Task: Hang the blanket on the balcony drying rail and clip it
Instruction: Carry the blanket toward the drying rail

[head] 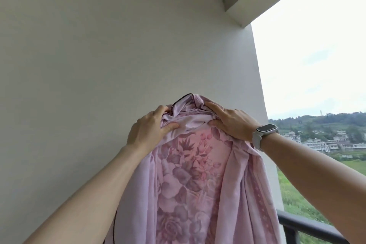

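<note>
My left hand (pixel 147 128) grips a bunched fold of the blanket (pixel 194 180), thumb pinching in; my right hand (pixel 230 123) grips the gathered top beside it. Soft pink floral cloth hangs straight down between my forearms. Plain white wall (pixel 89 55) behind, open sky right, dark balcony railing (pixel 309 228) low right.

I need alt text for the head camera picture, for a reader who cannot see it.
Two raised hands, left hand and right hand, grip the bunched top of a pink floral blanket before a pale wall. A smartwatch is on the right wrist; a dark railing and green hills lie at right.
</note>
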`<state>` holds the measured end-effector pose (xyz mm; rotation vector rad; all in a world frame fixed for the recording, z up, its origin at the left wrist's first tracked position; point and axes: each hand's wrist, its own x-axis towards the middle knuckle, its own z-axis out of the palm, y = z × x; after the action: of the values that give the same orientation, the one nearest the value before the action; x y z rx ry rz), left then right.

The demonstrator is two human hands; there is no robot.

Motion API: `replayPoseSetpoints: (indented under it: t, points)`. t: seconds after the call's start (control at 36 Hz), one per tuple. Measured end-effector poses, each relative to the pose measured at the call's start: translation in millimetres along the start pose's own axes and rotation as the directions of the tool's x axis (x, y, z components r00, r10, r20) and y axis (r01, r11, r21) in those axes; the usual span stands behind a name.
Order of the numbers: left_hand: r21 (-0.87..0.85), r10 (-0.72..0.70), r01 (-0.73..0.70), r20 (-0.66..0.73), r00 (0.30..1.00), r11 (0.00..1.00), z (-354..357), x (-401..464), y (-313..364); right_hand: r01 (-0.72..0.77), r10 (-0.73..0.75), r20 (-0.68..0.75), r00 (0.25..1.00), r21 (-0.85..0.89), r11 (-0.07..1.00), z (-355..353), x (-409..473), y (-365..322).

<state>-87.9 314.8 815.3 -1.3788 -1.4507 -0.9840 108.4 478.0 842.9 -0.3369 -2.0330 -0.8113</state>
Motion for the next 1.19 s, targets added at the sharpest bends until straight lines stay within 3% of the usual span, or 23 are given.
replayPoseSetpoints:
  t: [0.14,0.22,0.39,0.53,0.64,0.89,1.19]
  points:
    - [-0.018,-0.025,0.025,0.025,0.999,1.0,18,8,45,0.035,-0.034,0.044,0.998,-0.01,0.999,-8,-21,46]
    - [-0.045,-0.026,0.026,-0.005,1.0,0.999,17,11,74,0.066,-0.066,0.002,0.998,-0.014,0.998,-27,-33,65]
    - [-0.107,0.011,-0.02,-0.086,0.996,0.994,-15,23,141,0.161,-0.168,-0.143,0.975,-0.057,0.985,-103,-56,95]
    - [-0.187,0.053,-0.078,-0.136,0.989,0.979,-55,7,211,0.164,-0.177,-0.166,0.97,-0.089,0.982,-175,-96,106]
    - [-0.278,0.089,-0.123,-0.132,0.987,0.953,-83,-27,269,0.127,-0.142,-0.122,0.982,-0.119,0.985,-233,-153,102]
    - [-0.36,0.058,-0.039,0.041,0.998,0.932,-132,-95,370,0.102,-0.099,0.051,0.994,-0.073,0.992,-348,-268,78]
    - [-0.392,0.064,-0.076,-0.043,0.997,0.917,-214,-116,497,-0.009,0.008,0.053,0.999,0.031,0.999,-484,-333,80]
